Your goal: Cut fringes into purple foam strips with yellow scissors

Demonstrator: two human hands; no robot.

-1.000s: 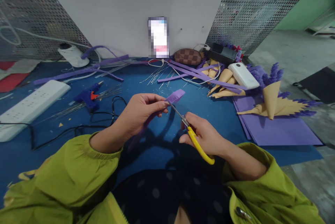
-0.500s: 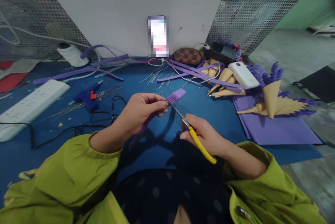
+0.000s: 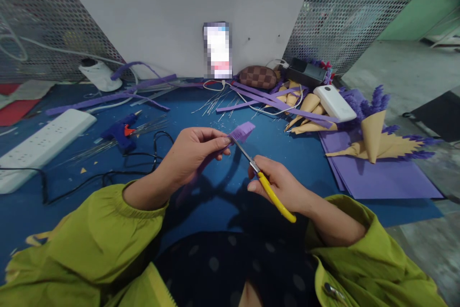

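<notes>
Between the thumb and fingers of my left hand [image 3: 202, 150] is a purple paper strip [image 3: 243, 131]. Fine cuts fringe the end that sticks out past my fingertips, and the rest trails below the hand. My right hand [image 3: 278, 182] is wrapped round scissors [image 3: 275, 197] with yellow handles. Their blades point up and left and meet the strip's edge close to my left fingertips. How far the blades are parted is too small to tell.
A blue glue gun [image 3: 122, 132] and a white power strip [image 3: 43, 146] lie left. Loose purple strips [image 3: 276, 101], thin wires and a propped phone [image 3: 217, 51] are behind. At right, paper-wrapped purple flowers [image 3: 373, 134] and a white power bank [image 3: 335, 102] rest near purple sheets [image 3: 388, 180].
The scissors and my right hand have shifted very slightly at the strip. My left hand keeps its hold and barely moves.
</notes>
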